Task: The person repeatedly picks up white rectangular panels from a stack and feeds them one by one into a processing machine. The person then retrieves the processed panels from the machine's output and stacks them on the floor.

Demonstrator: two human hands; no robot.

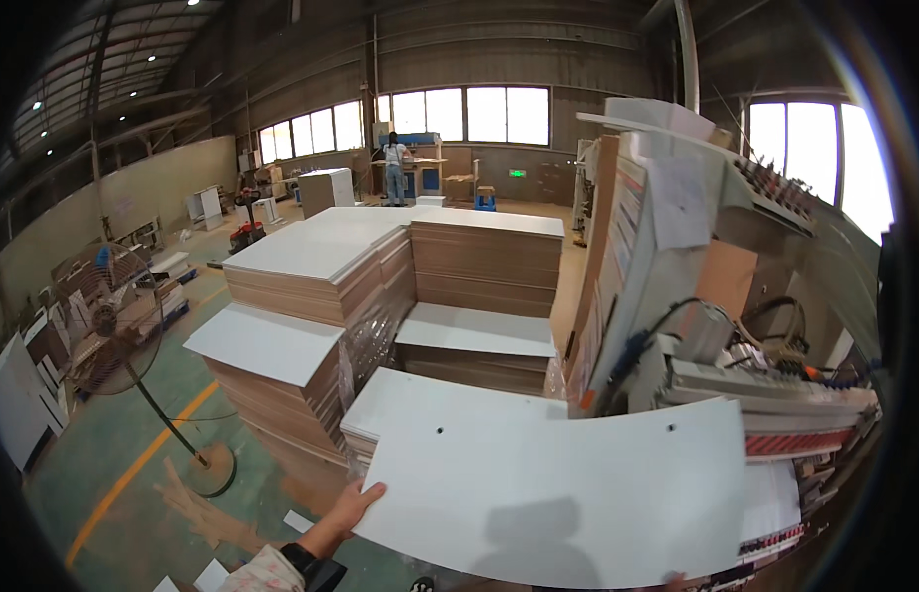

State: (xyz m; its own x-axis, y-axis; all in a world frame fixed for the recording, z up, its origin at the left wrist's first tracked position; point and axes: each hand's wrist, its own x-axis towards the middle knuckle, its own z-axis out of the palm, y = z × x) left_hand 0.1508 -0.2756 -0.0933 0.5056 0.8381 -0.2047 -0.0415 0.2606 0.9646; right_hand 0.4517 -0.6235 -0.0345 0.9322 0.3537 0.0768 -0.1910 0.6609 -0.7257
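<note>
We hold one white, flat rectangular panel (pixel 578 493) with two small dark holes, in front of several brown-sided stacks of white boards (pixel 311 247). Our left hand (pixel 349 511) is clamped on its left edge; our right hand (pixel 674 580) is mostly hidden, so we cannot tell its grip. The stacks block part of the green floor (pixel 134 464), where one round standing fan (pixel 106 318) is at left. One grey metal machine (pixel 667 380) stands at right; one person (pixel 394 170) is far behind.

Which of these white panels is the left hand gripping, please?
The foremost white panel, with two dark spots near its far edge: the left hand grips its left edge, while panels behind lie stacked.
</note>
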